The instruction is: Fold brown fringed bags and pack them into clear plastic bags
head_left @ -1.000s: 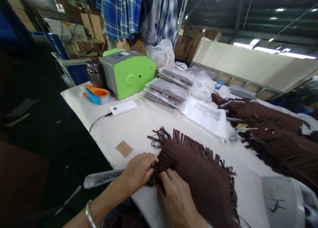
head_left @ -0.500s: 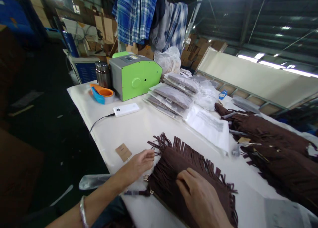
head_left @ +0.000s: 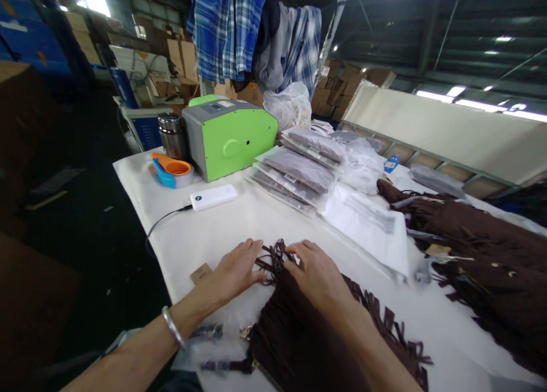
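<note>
A dark brown fringed bag [head_left: 299, 329] lies flat on the table in front of me, with metal clasps and plastic-wrapped strap ends at its left side. At its far left corner is a tangle of thin fringe strands [head_left: 277, 260]. My left hand [head_left: 237, 269] is at the left of these strands, open, its thumb and fingers apart. My right hand [head_left: 318, 275] reaches over the bag and touches the strands from the right, with a gap between thumb and forefinger. A brown card tag [head_left: 200, 273] lies partly behind my left hand. My right forearm covers part of the bag.
More brown fringed bags [head_left: 482, 249] lie at the right. Bagged flat packs [head_left: 294, 175] and a white printed plastic bag [head_left: 367, 224] lie beyond. Farther back stand a green-grey machine [head_left: 233, 141], a steel flask [head_left: 171, 135], a tape roll [head_left: 183, 178] and a white power bank [head_left: 213, 197].
My right hand has moved from the middle of the bag up to the strands at its corner. My left hand has shifted slightly away from me, beside them. The view has tilted a little.
</note>
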Demonstrator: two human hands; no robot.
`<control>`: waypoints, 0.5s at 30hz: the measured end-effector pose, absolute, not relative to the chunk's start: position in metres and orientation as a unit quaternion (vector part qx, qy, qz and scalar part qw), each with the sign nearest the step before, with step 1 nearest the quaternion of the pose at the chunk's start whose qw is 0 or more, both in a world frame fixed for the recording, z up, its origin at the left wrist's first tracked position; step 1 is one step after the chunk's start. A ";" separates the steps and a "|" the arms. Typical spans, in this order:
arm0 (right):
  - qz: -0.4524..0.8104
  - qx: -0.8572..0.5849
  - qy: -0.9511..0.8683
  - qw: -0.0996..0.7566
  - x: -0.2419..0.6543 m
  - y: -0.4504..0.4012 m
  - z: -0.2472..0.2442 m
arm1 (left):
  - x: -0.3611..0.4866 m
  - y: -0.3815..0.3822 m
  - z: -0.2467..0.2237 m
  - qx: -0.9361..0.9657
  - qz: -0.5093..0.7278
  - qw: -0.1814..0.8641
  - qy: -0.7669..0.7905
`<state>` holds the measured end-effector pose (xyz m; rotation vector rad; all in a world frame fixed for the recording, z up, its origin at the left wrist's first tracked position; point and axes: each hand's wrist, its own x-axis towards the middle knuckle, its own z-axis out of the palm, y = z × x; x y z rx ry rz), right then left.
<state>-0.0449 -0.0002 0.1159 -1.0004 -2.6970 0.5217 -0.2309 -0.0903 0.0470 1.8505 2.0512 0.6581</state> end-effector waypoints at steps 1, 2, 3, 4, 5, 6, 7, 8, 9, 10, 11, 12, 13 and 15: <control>0.165 -0.329 -0.926 0.079 -0.057 0.012 0.116 | -0.230 -0.088 0.047 0.644 0.213 0.151 0.719; 0.162 -0.312 -0.935 0.046 -0.068 0.022 0.113 | -0.229 -0.086 0.048 0.644 0.198 0.154 0.723; 0.166 -0.291 -0.942 0.014 -0.079 0.031 0.108 | -0.228 -0.083 0.049 0.645 0.186 0.160 0.724; 0.174 -0.270 -0.947 -0.013 -0.088 0.038 0.103 | -0.226 -0.080 0.051 0.645 0.178 0.167 0.724; 0.183 -0.251 -0.950 -0.032 -0.095 0.044 0.097 | -0.225 -0.077 0.052 0.643 0.171 0.176 0.725; 0.193 -0.236 -0.951 -0.044 -0.100 0.048 0.091 | -0.224 -0.074 0.052 0.640 0.165 0.184 0.728; 0.202 -0.226 -0.952 -0.051 -0.102 0.051 0.086 | -0.223 -0.072 0.052 0.636 0.160 0.190 0.731; 0.210 -0.219 -0.951 -0.057 -0.103 0.053 0.082 | -0.222 -0.069 0.052 0.632 0.154 0.193 0.735; 0.218 -0.213 -0.951 -0.060 -0.102 0.054 0.079 | -0.221 -0.068 0.052 0.629 0.147 0.194 0.739; 0.224 -0.209 -0.950 -0.060 -0.099 0.055 0.077 | -0.219 -0.068 0.052 0.627 0.140 0.194 0.742; 0.228 -0.206 -0.950 -0.055 -0.096 0.056 0.076 | -0.218 -0.068 0.053 0.626 0.137 0.191 0.743; 0.230 -0.205 -0.950 -0.047 -0.091 0.055 0.078 | -0.216 -0.069 0.055 0.628 0.138 0.184 0.743; 0.231 -0.205 -0.950 -0.036 -0.086 0.053 0.080 | -0.214 -0.071 0.058 0.632 0.142 0.177 0.741; 0.229 -0.211 -0.950 -0.009 -0.072 0.047 0.089 | -0.208 -0.077 0.067 0.636 0.165 0.172 0.734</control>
